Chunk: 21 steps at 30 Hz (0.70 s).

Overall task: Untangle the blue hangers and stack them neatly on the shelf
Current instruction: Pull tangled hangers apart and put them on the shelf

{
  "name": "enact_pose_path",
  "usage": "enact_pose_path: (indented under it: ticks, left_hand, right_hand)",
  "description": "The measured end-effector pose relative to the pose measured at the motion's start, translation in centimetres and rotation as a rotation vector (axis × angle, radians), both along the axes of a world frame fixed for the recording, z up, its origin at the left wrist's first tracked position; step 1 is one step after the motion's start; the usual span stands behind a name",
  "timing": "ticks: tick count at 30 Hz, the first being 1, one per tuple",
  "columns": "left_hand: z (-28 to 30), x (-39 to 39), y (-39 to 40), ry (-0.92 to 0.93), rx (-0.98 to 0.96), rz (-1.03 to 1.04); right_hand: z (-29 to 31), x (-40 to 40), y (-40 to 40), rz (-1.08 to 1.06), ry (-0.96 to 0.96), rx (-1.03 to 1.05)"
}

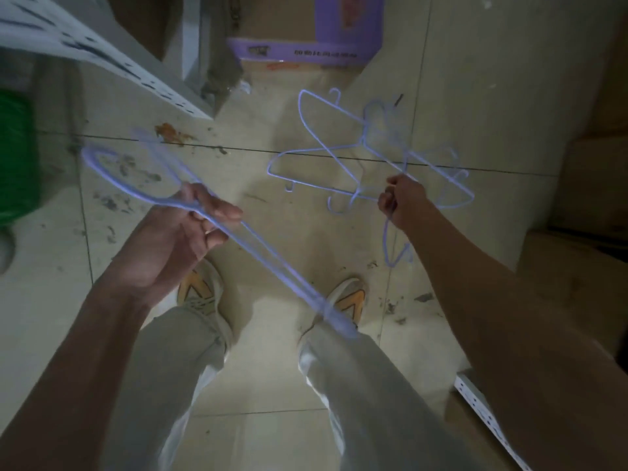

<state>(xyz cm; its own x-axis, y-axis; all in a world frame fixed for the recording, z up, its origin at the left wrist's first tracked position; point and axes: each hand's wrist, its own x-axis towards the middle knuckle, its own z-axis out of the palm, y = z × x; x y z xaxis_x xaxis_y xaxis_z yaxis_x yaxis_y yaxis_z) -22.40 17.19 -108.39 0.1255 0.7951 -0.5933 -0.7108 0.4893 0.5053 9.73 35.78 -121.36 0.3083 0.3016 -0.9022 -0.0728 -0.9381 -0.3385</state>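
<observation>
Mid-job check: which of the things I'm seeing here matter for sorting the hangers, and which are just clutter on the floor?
Part of the job:
- hangers in the left hand, blurred
- tangled bunch of blue hangers gripped by the right hand
- perforated shelf edge, upper left

Just lying about:
- purple box
- green object at the left edge
- cardboard boxes on the right
- floor debris

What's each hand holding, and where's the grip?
Left hand: a few blue hangers bunched together, gripped mid-length. Right hand: the tangled hanger cluster, gripped where wires cross at its near edge.

purple box [306, 52], dark printed line upside down, too blurred to read
</observation>
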Motion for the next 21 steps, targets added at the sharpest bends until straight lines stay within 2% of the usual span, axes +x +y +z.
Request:
enact_pose_path:
  ticks: [3, 6, 10, 15, 18, 21]
  left_hand:
    - [3.4, 1.9, 1.9, -0.030, -0.033, 0.084]
    - [5.6, 4.8, 3.0, -0.015, -0.151, 0.129]
    - [7.0, 7.7, 3.0, 0.033, -0.246, 0.119]
    - [6.3, 9.8, 2.4, -0.017, -0.251, 0.050]
    - [4.4, 10.4, 2.2, -0.045, -0.287, 0.000]
    - [2.0, 10.7, 2.1, -0.038, -0.341, -0.052]
  right_hand:
    - [3.4, 1.2, -1.3, 0.108, -0.039, 0.003]
    - [6.5, 1.8, -2.4, 0.129, 0.015, -0.009]
    - [9.8, 2.1, -3.4, 0.300, 0.015, -0.204]
    - [11.0, 2.8, -3.1, 0.599, -0.141, -0.300]
    - [9.8, 3.4, -3.2, 0.645, -0.109, -0.271]
    - [8.3, 3.3, -4.2, 0.782, -0.189, -0.220]
